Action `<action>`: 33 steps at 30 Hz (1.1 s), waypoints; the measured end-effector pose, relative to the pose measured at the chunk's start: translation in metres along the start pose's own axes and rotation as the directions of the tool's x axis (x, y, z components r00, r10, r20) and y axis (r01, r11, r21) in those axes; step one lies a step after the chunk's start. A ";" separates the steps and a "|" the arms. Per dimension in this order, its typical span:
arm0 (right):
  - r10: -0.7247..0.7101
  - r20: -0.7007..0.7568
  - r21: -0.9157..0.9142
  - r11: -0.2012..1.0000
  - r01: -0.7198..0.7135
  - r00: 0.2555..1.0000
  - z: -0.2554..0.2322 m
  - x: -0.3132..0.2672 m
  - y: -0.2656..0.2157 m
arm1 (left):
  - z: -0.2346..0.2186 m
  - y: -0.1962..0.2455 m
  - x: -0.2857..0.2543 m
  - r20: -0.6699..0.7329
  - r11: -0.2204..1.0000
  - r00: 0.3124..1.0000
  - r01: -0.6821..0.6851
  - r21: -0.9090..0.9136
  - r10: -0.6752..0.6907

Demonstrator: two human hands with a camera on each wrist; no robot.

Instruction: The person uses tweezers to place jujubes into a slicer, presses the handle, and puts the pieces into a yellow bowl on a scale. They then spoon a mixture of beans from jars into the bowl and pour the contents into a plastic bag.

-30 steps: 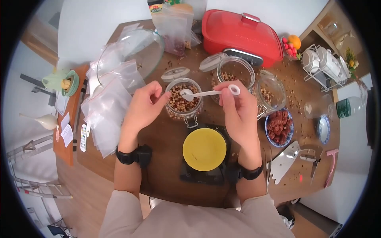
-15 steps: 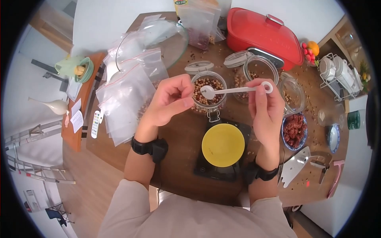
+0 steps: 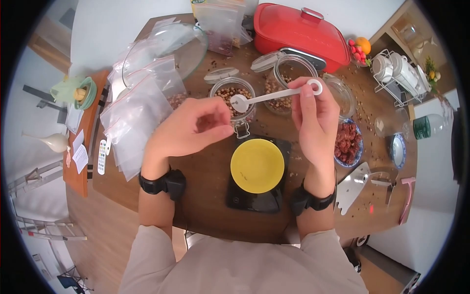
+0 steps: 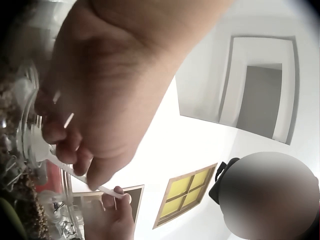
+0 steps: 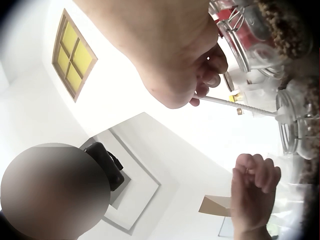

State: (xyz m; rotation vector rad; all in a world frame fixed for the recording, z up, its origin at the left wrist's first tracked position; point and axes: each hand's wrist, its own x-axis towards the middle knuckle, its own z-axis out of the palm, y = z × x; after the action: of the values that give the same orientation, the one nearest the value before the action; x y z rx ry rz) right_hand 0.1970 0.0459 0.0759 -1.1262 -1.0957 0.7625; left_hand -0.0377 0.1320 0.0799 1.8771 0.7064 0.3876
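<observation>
My right hand [image 3: 316,120] pinches the ringed handle end of a white plastic measuring spoon [image 3: 272,96]. Its small scoop hangs over the near part of an open clip-top glass jar [image 3: 232,79], filled with small round brown and cream pieces. My left hand [image 3: 188,125] hovers at the jar's near left, fingers loosely curled, a gap between thumb and forefinger, nothing visible in it. In the right wrist view the spoon handle [image 5: 235,105] slants towards the jar's rim. Nearer my body, a yellow bowl [image 3: 257,166] sits on a black kitchen scale [image 3: 252,202].
Two more glass jars stand to the right, one with its rim [image 3: 295,58] behind my right hand. Clear zip bags [image 3: 134,115] lie at left beside a glass lid [image 3: 188,54]. A red cooker [image 3: 298,36], dried red pieces [image 3: 348,143] and a metal scraper [image 3: 353,186] are also about.
My left hand has drawn back from the jar towards my body, and its thumb and forefinger have parted. The spoon's scoop has shifted to the jar's near side. The head view swung and returned.
</observation>
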 end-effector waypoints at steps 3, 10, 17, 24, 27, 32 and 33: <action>0.003 -0.004 -0.010 1.000 -0.003 1.000 -0.001 -0.001 0.000 | 0.001 -0.005 0.000 -0.060 0.992 0.990 -0.125 0.007 0.125; 0.054 -0.003 -0.004 0.999 -0.054 0.999 -0.001 0.000 -0.001 | 0.002 -0.008 0.006 -0.016 0.992 0.993 -0.114 0.055 0.115; 0.017 -0.022 0.028 0.999 -0.017 1.000 -0.001 0.002 0.005 | -0.001 -0.021 0.008 -0.193 0.991 0.973 -0.129 -0.016 0.124; -0.124 -0.141 -0.028 0.992 0.121 0.982 0.002 -0.002 0.007 | -0.004 -0.019 0.017 -0.425 0.998 0.905 0.029 0.057 -0.002; -0.131 -0.148 -0.038 0.991 0.126 0.980 0.003 -0.005 0.009 | -0.004 -0.028 0.020 -0.461 0.999 0.887 0.043 0.020 -0.029; -0.222 -0.100 -0.062 0.974 0.217 0.970 0.007 -0.007 0.017 | -0.004 -0.037 0.025 -0.491 0.996 0.866 0.089 -0.030 -0.092; -0.237 -0.094 -0.081 0.970 0.230 0.967 0.009 -0.007 0.016 | -0.003 -0.039 0.026 -0.486 0.995 0.869 0.084 -0.046 -0.095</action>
State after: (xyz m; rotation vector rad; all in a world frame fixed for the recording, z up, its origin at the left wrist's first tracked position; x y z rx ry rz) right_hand 0.1866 0.0471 0.0587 -1.0599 -1.1509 0.4795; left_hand -0.0305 0.1618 0.0440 1.7256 1.1170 0.8251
